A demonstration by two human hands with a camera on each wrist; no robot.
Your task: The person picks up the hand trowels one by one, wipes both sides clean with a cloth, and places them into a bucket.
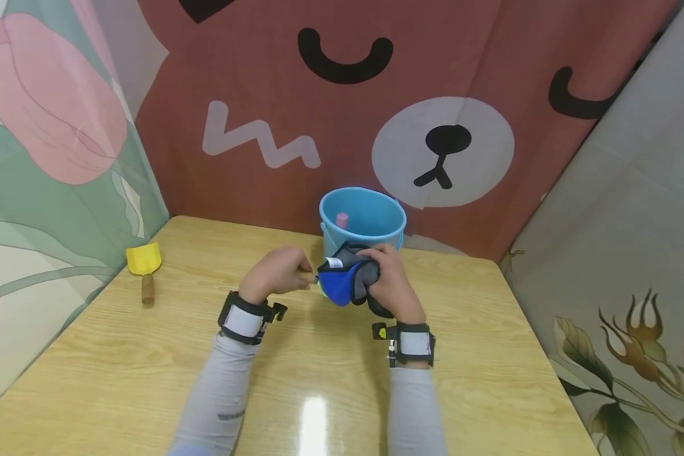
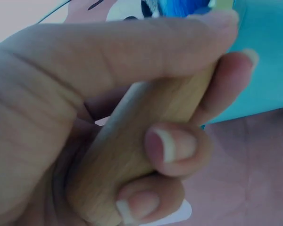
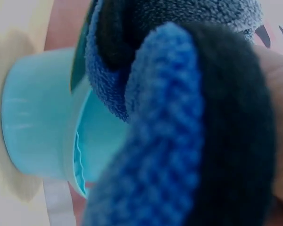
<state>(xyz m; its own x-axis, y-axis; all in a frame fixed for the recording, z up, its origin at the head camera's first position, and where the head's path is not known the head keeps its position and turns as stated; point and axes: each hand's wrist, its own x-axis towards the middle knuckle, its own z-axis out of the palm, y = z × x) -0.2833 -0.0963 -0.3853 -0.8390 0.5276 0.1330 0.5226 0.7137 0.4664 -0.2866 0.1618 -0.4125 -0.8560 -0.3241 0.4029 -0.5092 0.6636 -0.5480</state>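
Note:
My left hand grips a wooden handle, fingers wrapped round it in the left wrist view. The handle belongs to a small tool whose yellow-green head is mostly hidden by a cloth. That blue and grey cloth, edged in black with a white label, is bunched in my right hand and held against the tool's head. In the right wrist view the cloth's blue terry side fills the middle. Both hands are raised in front of a light blue bucket.
A pink rod end shows inside the bucket, which stands at the table's back edge. On the left of the wooden table lies a yellow toy shovel with a wooden handle. Printed curtains hang behind and at both sides.

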